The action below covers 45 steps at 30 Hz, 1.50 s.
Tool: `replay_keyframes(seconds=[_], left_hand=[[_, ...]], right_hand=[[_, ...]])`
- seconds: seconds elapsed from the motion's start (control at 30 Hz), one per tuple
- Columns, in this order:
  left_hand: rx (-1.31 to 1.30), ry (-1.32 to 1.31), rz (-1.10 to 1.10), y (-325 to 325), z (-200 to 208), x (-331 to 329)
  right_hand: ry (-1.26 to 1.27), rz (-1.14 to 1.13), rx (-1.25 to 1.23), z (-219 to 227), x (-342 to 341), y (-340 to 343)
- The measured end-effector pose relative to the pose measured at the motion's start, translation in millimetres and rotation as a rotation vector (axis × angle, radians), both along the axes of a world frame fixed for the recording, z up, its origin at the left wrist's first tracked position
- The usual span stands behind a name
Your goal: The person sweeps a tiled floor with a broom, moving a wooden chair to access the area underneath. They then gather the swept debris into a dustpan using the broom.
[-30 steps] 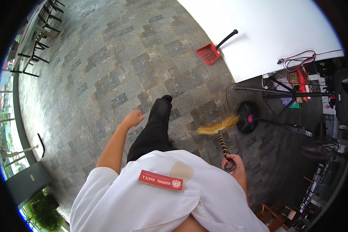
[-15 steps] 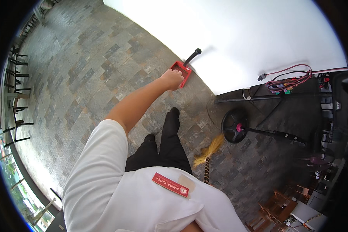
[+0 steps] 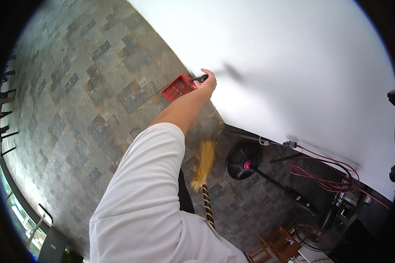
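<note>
Apparent step: grasping the red dustpan (image 3: 178, 89), on the floor (image 3: 83, 131) by the wall (image 3: 294, 65). Left hand (image 3: 209, 82) spread at its handle (image 3: 201, 79); next move calls for closing firmly. I cannot see the right hand's grip.

Left hand (image 3: 211, 82) was out at the end of the black handle (image 3: 199, 79), thumb and fingers spread around it, firm contact unclear. Red dustpan (image 3: 175, 90) sat just left of that hand, on grey tile floor (image 3: 87, 114). White wall (image 3: 276, 52) rose right beside the hand. Broom (image 3: 204, 161), yellow bristles, was nearer the body than the hand, striped shaft partly hidden. Black round base (image 3: 238, 163) stood farther right, red-black cable (image 3: 320, 180) well off to the hand's right.
</note>
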State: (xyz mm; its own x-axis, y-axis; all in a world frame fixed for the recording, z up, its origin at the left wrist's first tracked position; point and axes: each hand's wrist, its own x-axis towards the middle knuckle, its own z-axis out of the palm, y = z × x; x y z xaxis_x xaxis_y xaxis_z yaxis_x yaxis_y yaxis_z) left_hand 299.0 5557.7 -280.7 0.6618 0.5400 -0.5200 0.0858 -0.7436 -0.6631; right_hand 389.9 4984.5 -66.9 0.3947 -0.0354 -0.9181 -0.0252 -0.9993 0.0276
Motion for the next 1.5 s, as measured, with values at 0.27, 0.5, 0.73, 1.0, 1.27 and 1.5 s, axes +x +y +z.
replay_keyframes(seconds=[0.27,0.5,0.73,1.0,1.27,1.5], left_hand=[[-0.383,-0.183,0.651,-5.9,51.2,-111.2],[-0.642,-0.300,1.558,-120.3,105.1,-370.9],[-1.034,-0.836,2.639,-378.6,122.8,-591.6],[-0.881,-1.705,3.413,-633.6,170.7,-619.8],[-0.334,-2.766,3.607,-716.2,151.5,-584.0],[0.250,-3.353,3.255,-695.9,146.1,-575.0]], right_hand=[[0.101,-0.091,0.057,49.8,18.2,76.7],[0.346,-0.132,0.242,-5.9,-6.9,212.8],[0.596,-0.010,0.199,-116.7,-190.9,276.5],[0.874,0.337,-0.059,-131.2,-434.0,278.0],[1.153,0.188,-0.115,-76.7,-478.0,349.0],[0.828,0.243,0.160,25.2,-402.7,405.6]])
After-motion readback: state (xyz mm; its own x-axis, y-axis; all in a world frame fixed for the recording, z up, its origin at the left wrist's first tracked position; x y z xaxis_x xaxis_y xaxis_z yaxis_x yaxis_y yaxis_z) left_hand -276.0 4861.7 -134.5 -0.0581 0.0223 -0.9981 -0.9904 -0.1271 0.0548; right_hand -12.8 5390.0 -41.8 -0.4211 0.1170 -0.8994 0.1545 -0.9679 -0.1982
